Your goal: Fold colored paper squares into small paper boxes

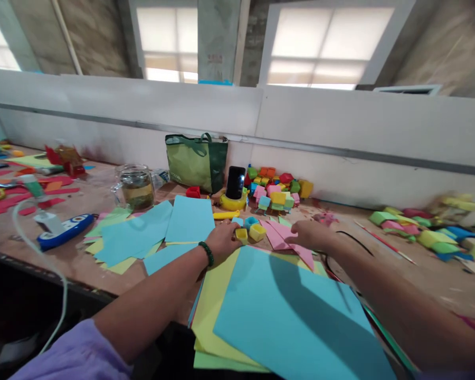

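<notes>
My left hand [224,241], with a green bead bracelet at the wrist, has its fingers closed at the side of a small open yellow paper box [241,236]. Right beside that box is a second yellow paper box [257,232], and a small blue folded piece [251,222] lies behind them. Over the pink paper pieces [275,236] is my right hand [312,236], thumb and finger apart at their edge. Closer to me, a large blue sheet [293,311] covers part of a stack of yellow and green sheets [214,311].
A phone [236,182] stands on a yellow roll [233,201] before colourful folded paper pieces [279,196]. A green bag [196,161], a glass jar [135,187] and a blue power strip [67,232] are to the left. On the right lies a red pencil [383,241].
</notes>
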The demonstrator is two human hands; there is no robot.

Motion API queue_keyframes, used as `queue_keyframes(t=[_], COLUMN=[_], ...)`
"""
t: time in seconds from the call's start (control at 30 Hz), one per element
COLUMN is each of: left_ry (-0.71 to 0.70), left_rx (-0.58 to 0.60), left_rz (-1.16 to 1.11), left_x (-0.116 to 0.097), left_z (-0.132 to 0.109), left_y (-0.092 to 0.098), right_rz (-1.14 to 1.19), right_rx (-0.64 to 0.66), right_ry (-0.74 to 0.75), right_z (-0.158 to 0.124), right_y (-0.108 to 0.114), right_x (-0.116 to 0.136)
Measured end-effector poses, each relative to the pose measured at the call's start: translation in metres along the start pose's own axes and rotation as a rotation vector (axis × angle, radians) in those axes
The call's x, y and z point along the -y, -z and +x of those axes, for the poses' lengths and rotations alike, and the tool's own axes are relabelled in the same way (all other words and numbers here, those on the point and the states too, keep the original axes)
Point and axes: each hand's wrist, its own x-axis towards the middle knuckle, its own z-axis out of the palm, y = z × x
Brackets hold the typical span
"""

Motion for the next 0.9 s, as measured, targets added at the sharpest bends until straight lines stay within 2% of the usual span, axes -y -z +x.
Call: queue_keyframes(t=[0.1,0.23,0.33,0.43,0.5,0.57,0.63,0.7,0.73,0.77,0.83,0.9], left_ry=[-0.010,-0.039,-0.086,-0.120,-0.129,-0.130,-0.126,-0.077,-0.008,0.082,0.200,0.262], left_rx=[-0.130,-0.221,-0.238,-0.242,-0.221,-0.149,-0.009,0.225,0.407,0.531,0.605,0.575], left_rz=[0.105,0.118,0.059,-0.034,-0.115,-0.208,-0.293,-0.440,-0.591,-0.726,-0.811,-0.801], left_x=[-0.004,-0.009,-0.009,-0.010,-0.013,-0.018,-0.026,-0.036,-0.041,-0.046,-0.055,-0.062], left_z=[-0.001,0.000,0.000,0.000,-0.001,-0.003,-0.007,-0.011,-0.013,-0.015,-0.018,-0.020], left_y=[0.003,0.007,0.007,0.006,0.005,0.005,0.007,0.011,0.013,0.015,0.017,0.017], right_rz=[-0.069,-0.096,-0.077,-0.028,0.029,0.162,0.494,0.767,0.842,0.885,0.893,0.799], right_rx=[0.034,-0.021,-0.107,-0.245,-0.334,-0.354,-0.282,-0.176,-0.124,-0.084,-0.062,-0.196], right_ry=[-0.083,-0.165,-0.231,-0.269,-0.235,-0.157,-0.048,0.007,0.015,0.023,0.052,0.070], right_z=[-0.013,-0.021,-0.023,-0.034,-0.050,-0.069,-0.085,-0.096,-0.099,-0.101,-0.102,-0.105], right_y=[-0.028,-0.050,-0.044,-0.021,-0.005,0.003,0.000,-0.010,-0.017,-0.023,-0.034,-0.041], right_x=[0.004,0.014,0.014,0.008,0.004,0.003,0.005,0.010,0.013,0.016,0.024,0.032])
